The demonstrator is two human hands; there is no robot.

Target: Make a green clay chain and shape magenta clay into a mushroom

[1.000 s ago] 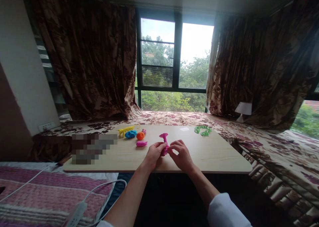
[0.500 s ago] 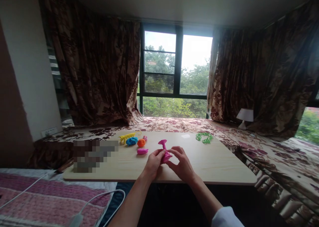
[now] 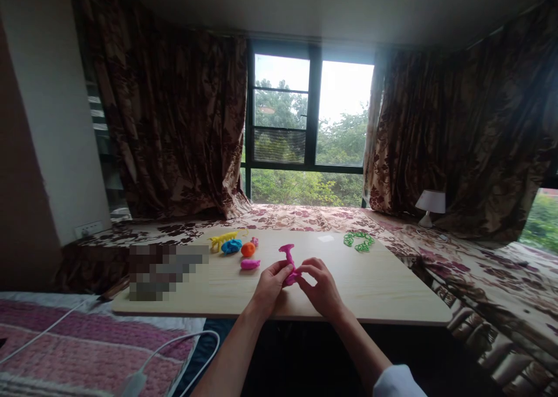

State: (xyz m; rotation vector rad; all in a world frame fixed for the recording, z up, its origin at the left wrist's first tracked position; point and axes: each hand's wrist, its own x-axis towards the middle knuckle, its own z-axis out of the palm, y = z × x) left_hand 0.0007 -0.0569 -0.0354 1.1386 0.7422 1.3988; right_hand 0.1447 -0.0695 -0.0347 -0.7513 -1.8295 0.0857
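A pink modelling clay piece (image 3: 287,250) with a flared top, a narrow stem and a wider lower end stands tilted between my hands, above the near part of the table. Its lower part is gripped by my left hand (image 3: 271,281), thumb lying along the stem. From the other side, my right hand (image 3: 321,283) pinches the lower edge between thumb and fingertips, with a gap showing inside the curl of the fingers. To the left lie a pink clay lump (image 3: 250,264), an orange ball (image 3: 248,249), a blue lump (image 3: 231,246) and a yellow figure (image 3: 223,239).
The pale wooden table (image 3: 370,295) carries a ring of green pieces (image 3: 358,241) and a white paper slip (image 3: 325,238) at its far side. A pixelated patch (image 3: 168,272) covers its left end. A lamp (image 3: 430,204) stands on the cloth-covered sill. A power strip (image 3: 134,383) lies lower left.
The camera has tilted up, so the scene sits lower in view. My right fingers parted around the clay's flared lower end, then closed in a pinch on its edge again.
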